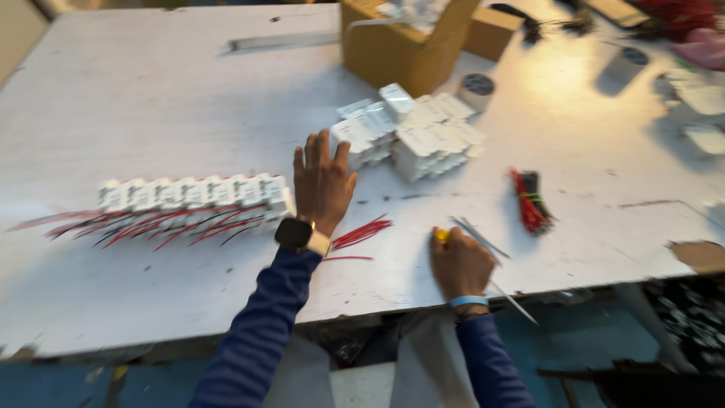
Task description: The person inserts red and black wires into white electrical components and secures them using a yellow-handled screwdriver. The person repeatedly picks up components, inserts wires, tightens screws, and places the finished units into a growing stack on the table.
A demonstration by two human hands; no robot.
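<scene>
My left hand (322, 180) is stretched out flat with its fingers apart, holding nothing. It hovers between a row of white plastic parts with red wires (189, 198) on its left and a heap of white parts (411, 130) just beyond its fingertips. A dark watch (294, 234) is on that wrist. My right hand (458, 263) rests near the table's front edge, closed on a small yellow-handled tool (441, 236). Thin metal rods (483, 240) lie beside it. Loose red wires (361, 233) lie between my two hands.
An open cardboard box (400, 45) stands at the back of the white table (166, 98), with a tape roll (476, 89) beside it. A bundle of red and black wires (531, 199) lies to the right. More white parts (702, 106) sit far right.
</scene>
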